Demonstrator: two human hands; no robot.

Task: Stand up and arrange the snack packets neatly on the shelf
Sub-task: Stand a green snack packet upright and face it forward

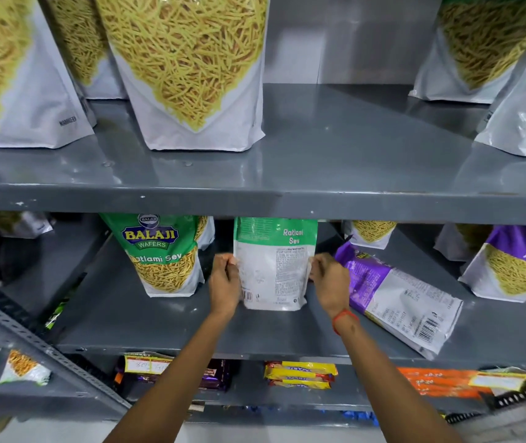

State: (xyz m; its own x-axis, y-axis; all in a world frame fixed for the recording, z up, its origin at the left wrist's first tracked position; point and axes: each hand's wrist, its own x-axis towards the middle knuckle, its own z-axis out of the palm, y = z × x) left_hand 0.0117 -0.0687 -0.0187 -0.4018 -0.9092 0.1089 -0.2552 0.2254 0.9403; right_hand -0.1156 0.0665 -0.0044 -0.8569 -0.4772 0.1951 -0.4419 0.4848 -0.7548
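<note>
A green-and-white Ratlami Sev packet (274, 266) stands upright on the middle grey shelf (165, 327), its back label facing me. My left hand (224, 282) pinches its left edge and my right hand (330, 279) pinches its right edge. To its left a second green Ratlami Sev packet (162, 254) stands upright, front facing out. On the right a purple-and-white packet (396, 295) lies flat on its front, barcode up. Further right a purple Aloo Sev packet (517, 266) stands upright.
The upper shelf (335, 161) carries several large white sev pouches (188, 68) left and right, with a gap in the middle. More small packets stand at the back of the middle shelf. Below lie biscuit packs (300, 375) and orange packs (437, 382). A slotted metal upright (31, 340) crosses at left.
</note>
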